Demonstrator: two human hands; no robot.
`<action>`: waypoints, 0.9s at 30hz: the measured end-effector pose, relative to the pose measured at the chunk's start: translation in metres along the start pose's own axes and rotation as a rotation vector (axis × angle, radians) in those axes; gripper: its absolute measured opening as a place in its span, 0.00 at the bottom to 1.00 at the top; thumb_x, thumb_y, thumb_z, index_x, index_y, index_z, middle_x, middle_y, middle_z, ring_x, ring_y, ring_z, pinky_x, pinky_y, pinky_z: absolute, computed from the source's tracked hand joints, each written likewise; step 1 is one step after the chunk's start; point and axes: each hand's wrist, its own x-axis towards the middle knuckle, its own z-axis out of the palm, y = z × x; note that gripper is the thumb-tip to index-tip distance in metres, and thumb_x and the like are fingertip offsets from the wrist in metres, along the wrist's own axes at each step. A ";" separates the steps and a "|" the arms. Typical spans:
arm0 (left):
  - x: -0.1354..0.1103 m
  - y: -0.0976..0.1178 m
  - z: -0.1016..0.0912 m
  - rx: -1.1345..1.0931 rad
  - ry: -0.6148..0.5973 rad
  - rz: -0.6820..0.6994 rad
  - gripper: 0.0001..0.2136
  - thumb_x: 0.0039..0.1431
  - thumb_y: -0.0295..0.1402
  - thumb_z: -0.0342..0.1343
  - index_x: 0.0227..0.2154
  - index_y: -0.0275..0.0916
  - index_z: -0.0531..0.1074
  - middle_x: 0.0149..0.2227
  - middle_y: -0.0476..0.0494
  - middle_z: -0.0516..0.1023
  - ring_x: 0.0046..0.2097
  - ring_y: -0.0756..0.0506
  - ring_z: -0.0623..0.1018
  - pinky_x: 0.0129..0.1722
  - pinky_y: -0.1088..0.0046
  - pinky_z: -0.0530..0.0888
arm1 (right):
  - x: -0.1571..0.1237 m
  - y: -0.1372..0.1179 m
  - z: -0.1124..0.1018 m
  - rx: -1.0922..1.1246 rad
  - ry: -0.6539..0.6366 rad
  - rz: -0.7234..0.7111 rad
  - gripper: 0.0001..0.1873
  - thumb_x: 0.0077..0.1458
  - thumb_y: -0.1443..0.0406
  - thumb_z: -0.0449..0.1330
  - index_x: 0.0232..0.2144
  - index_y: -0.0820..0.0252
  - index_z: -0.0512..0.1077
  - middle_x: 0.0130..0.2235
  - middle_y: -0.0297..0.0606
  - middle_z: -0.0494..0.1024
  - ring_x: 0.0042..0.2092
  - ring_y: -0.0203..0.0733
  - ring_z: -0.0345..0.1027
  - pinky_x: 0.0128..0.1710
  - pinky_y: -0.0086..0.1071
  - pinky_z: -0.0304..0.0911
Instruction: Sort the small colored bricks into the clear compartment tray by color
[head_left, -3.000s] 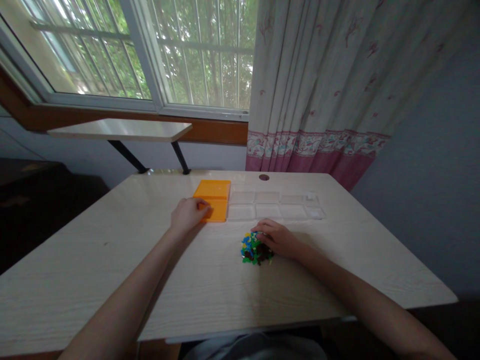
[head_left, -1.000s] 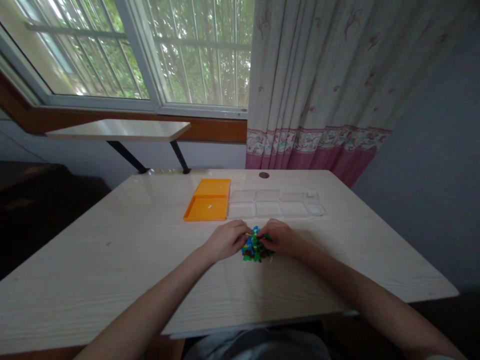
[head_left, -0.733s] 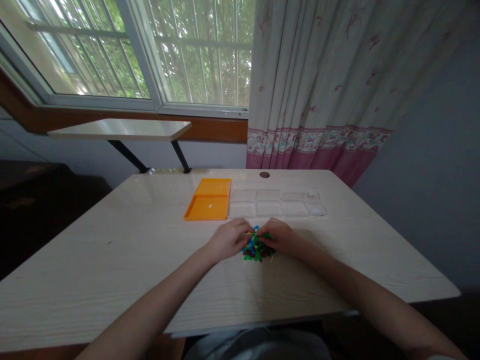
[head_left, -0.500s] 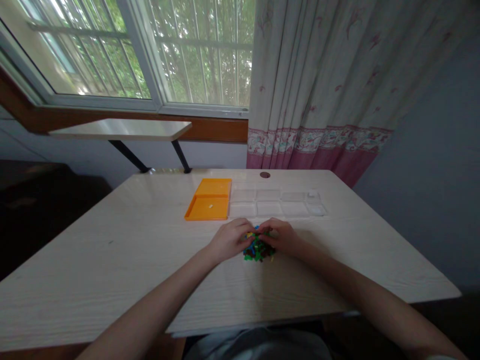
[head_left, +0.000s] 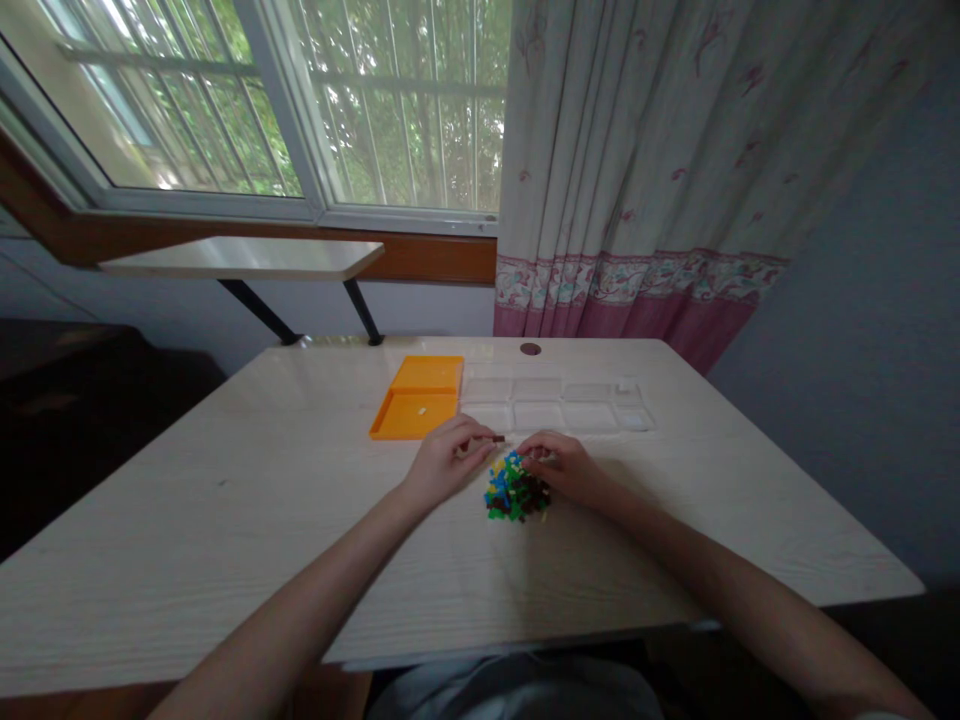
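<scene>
A heap of small bricks in green, blue, yellow and dark brown lies on the table between my hands. My left hand is raised beyond the heap's left side, pinching a small brown brick at its fingertips. On the other side, my right hand rests against the heap's upper right edge. Its fingers are curled inward, and what they hold, if anything, is too small to make out. Past the hands lies a clear plastic tray with compartments. Left of it is an orange tray with a small white piece inside.
The pale wooden table spreads out on both sides of my arms. A small raised shelf on black supports stands at the back left. A round cable hole sits near the back edge, below a curtain.
My left hand has moved up and left off the heap, with a brown brick now at its fingertips. My right hand has stayed near the heap, uncovering more of it.
</scene>
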 end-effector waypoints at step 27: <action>0.008 -0.018 -0.001 0.152 0.177 -0.028 0.08 0.56 0.35 0.51 0.34 0.37 0.72 0.32 0.45 0.73 0.32 0.51 0.71 0.32 0.77 0.67 | 0.000 0.001 0.015 -0.212 -0.174 -0.163 0.12 0.52 0.64 0.57 0.41 0.55 0.71 0.46 0.39 0.71 0.47 0.41 0.64 0.49 0.36 0.56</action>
